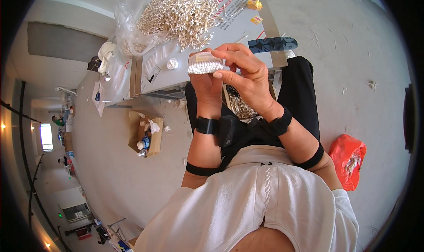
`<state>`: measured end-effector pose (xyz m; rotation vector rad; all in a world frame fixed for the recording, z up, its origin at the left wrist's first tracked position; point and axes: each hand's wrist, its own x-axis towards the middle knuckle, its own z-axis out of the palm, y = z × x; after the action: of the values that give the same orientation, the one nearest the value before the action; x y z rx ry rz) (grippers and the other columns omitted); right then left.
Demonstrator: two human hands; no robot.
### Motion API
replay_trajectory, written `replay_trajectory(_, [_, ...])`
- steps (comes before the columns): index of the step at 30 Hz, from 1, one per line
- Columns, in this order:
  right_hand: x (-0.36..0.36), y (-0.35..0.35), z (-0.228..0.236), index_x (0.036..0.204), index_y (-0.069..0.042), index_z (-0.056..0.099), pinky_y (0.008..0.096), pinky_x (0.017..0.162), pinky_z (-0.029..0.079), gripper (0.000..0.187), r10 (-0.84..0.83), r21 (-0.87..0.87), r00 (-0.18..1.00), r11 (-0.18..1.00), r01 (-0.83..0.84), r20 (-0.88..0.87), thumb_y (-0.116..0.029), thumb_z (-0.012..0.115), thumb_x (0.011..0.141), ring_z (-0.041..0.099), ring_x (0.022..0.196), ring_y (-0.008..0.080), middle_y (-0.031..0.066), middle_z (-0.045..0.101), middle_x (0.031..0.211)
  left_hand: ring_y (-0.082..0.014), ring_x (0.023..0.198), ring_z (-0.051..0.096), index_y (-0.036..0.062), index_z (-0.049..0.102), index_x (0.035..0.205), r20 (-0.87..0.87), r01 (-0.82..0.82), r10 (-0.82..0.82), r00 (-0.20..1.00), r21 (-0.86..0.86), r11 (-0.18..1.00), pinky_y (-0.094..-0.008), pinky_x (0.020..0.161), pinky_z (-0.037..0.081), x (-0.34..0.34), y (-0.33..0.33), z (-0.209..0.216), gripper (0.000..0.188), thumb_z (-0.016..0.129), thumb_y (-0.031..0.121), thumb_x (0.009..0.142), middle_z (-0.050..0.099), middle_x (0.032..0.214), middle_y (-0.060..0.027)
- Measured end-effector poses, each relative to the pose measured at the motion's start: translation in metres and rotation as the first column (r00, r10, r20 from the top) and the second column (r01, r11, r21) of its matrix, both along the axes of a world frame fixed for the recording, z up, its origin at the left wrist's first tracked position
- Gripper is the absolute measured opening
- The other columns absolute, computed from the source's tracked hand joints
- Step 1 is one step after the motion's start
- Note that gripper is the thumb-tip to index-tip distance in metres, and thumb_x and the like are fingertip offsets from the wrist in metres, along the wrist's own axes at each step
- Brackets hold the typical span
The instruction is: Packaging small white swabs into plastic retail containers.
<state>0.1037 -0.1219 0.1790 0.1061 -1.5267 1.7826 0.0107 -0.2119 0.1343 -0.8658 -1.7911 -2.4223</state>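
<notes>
A small clear packet of cotton swabs (205,68) is held up in front of me, its rows of white tips facing me. My left hand (206,89) is closed round the packet from below and behind; most of its fingers are hidden by it. At the packet's right end, my right hand (248,75) pinches with the thumb low and the forefinger high. Behind it on the table lies a big heap of loose cotton swabs (179,17), partly in a clear plastic bag (126,13).
The table (190,59) carries a small white object (172,64), yellow packets (255,4) and a dark patterned strip (273,44). A box of swabs (242,108) sits between my legs. On the floor are a cardboard box (155,143) and a red bag (346,157).
</notes>
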Motion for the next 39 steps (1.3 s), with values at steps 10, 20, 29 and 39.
replay_trajectory(10, [0.003,-0.002,-0.001,0.102,-0.003,0.066,0.0231,0.081,0.045,0.027,0.070,-0.108,0.997,0.992,-0.066,0.032,0.002,0.069,0.075,0.054,0.093,0.0110,0.0071,0.056,0.107,-0.0180,0.081,0.061,0.0023,0.052,0.093,0.203,0.021,-0.047,0.978,0.128,0.992,-0.0288,0.071,0.054,0.000,0.003,-0.002,0.016,0.056,0.016,0.086,0.058,0.090,-0.0081])
replay_trajectory(20, [0.001,-0.005,0.001,0.098,0.000,0.066,0.0260,0.083,0.048,0.020,0.164,-0.363,0.986,0.918,-0.160,-0.020,0.004,0.064,0.078,0.059,0.096,0.0138,0.0087,0.062,0.102,-0.0161,0.084,0.059,0.0050,0.053,0.088,0.239,0.015,-0.066,0.969,0.205,0.979,-0.0290,0.079,0.050,-0.006,0.000,-0.008,0.010,0.058,0.011,0.082,0.060,0.091,-0.0064])
replay_trajectory(29, [0.002,-0.004,-0.002,0.095,0.000,0.067,0.0240,0.082,0.047,0.015,0.220,-0.523,0.976,0.832,-0.188,-0.002,0.004,0.064,0.080,0.058,0.090,0.0101,0.0053,0.063,0.098,-0.0196,0.087,0.061,0.0087,0.055,0.085,0.334,0.101,-0.263,0.905,0.433,0.896,-0.0314,0.080,0.050,-0.011,-0.001,-0.002,0.014,0.059,0.002,0.074,0.062,0.093,-0.0075])
replay_trajectory(39, [0.001,-0.004,-0.004,0.094,0.000,0.067,0.0232,0.079,0.047,0.014,0.179,-0.488,0.984,0.860,-0.152,0.010,0.003,0.064,0.080,0.057,0.085,0.0087,0.0042,0.064,0.095,-0.0210,0.085,0.062,0.0074,0.056,0.087,0.351,0.088,-0.255,0.901,0.428,0.899,-0.0328,0.077,0.052,-0.013,-0.002,-0.008,0.017,0.059,-0.001,0.072,0.063,0.092,-0.0082])
